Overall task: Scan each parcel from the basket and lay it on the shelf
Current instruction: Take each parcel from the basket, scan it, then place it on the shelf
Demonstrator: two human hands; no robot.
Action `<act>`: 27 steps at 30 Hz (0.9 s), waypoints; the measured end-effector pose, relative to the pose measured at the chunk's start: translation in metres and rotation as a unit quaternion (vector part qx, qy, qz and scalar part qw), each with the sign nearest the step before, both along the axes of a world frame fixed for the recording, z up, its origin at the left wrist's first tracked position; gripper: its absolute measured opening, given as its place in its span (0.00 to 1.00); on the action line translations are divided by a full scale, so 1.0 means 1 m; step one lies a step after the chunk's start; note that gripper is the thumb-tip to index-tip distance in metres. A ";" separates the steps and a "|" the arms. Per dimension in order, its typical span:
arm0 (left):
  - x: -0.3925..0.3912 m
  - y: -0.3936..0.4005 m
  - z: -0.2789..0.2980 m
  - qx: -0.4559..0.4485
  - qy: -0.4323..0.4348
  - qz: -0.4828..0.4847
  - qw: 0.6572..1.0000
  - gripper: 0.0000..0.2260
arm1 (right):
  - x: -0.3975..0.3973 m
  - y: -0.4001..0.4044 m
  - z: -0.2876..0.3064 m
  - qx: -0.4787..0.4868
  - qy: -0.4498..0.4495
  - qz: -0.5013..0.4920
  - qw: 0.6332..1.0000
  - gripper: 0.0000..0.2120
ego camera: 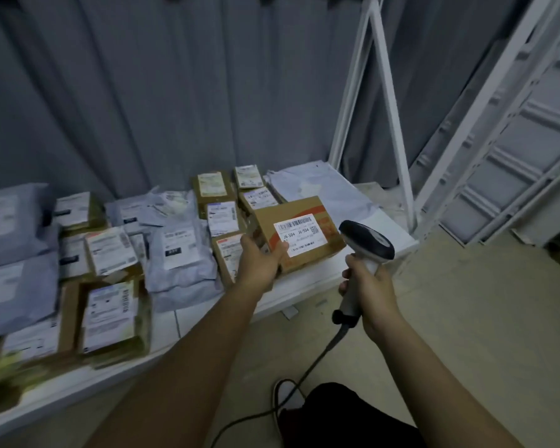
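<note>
Left hand (258,262) grips parcel (299,232) (label up) — right hand (370,286) holds scanner (366,250).

1. L hand (258,260) grips a brown cardboard box (299,232) by its near-left corner, thumb on top, box over the white shelf (304,282).
2. Box label (299,233) faces up: barcode, "J6-S04" printed twice, small QR code.
3. R hand (370,286) wrapped round handle of a barcode scanner (366,244), dark head just beside the box's right end; its cable (307,370) trails down to the floor.
4. Shelf to the left is covered w/ labelled boxes & grey poly mailers (181,257), most label-up.
5. Grey curtain (143,92) behind; white rack frame (388,108) at right.
</note>
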State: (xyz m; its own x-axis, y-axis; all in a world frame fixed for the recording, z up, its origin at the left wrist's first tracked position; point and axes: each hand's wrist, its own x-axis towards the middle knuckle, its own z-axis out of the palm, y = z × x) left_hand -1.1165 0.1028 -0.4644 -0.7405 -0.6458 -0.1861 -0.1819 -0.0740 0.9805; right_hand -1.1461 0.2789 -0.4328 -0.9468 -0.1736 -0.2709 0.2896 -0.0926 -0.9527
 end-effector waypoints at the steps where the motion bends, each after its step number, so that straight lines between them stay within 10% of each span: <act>1: -0.016 0.000 -0.008 -0.004 -0.011 -0.009 1.000 0.32 | -0.004 0.000 -0.001 0.003 -0.002 0.003 1.000 0.04; 5: -0.067 0.002 -0.038 -0.198 -0.118 -0.040 0.972 0.29 | -0.023 -0.002 -0.009 0.023 0.007 0.017 1.000 0.03; 9: -0.079 0.010 -0.061 -0.530 -0.203 -0.195 0.800 0.26 | -0.034 -0.006 -0.023 0.060 -0.007 0.030 0.998 0.03; 12: -0.080 0.013 -0.088 -0.606 -0.226 -0.308 0.698 0.27 | -0.037 -0.005 -0.030 0.068 -0.016 0.025 0.997 0.03; 16: -0.084 0.012 -0.102 -0.638 -0.299 -0.288 0.649 0.28 | -0.038 -0.004 -0.037 0.086 -0.024 0.035 0.995 0.08; 21: -0.078 0.004 -0.096 -0.640 -0.309 -0.264 0.652 0.24 | -0.035 -0.003 -0.040 0.116 -0.014 0.068 0.991 0.10; 27: -0.022 -0.014 -0.050 -0.492 -0.198 -0.247 0.811 0.19 | -0.009 -0.015 -0.022 0.111 0.017 0.119 0.986 0.09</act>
State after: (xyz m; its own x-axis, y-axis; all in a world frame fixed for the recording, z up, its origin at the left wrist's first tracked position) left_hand -1.1386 0.0887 -0.5147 -0.9620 -0.2691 -0.0471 -0.2665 0.8865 0.3783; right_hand -1.1553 0.2640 -0.4546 -0.8951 -0.3325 -0.2970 0.2462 0.1867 -0.9511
